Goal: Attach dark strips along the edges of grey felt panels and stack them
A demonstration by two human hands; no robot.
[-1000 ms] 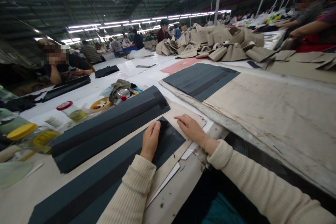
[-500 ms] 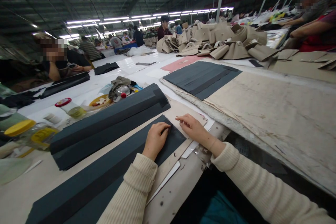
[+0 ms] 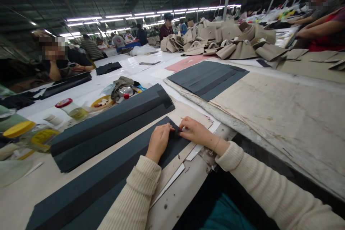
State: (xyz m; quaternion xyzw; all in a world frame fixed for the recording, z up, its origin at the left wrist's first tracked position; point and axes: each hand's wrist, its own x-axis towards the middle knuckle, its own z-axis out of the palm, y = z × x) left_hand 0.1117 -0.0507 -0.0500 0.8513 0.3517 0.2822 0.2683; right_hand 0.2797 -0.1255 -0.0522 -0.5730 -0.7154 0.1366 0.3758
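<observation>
A long dark blue-grey panel [image 3: 107,194] lies flat before me, with a black strip [image 3: 88,189] running along it. At the far end of the panel, my left hand [image 3: 158,141] is closed, thumb and fingertips pinching the dark strip's end. My right hand [image 3: 198,133] faces it from the right, its thumb and forefinger closed on the same end. The pinched edge rises slightly between the two hands; its exact fold is too dark to make out. Beyond my left hand rests a stack of similar dark panels [image 3: 113,124].
Another pile of dark panels [image 3: 207,75] lies on the pale board [image 3: 283,115] at right. Jars [image 3: 40,138], a yellow dish [image 3: 102,102] and a crumpled cloth [image 3: 122,86] stand at left. Beige bag pieces [image 3: 229,39] are heaped behind. Several people sit or stand around the tables.
My right hand has moved left and down onto the panel's end, and its fingers have closed there. My left hand has shifted slightly, and the strip's end is now lifted between both hands.
</observation>
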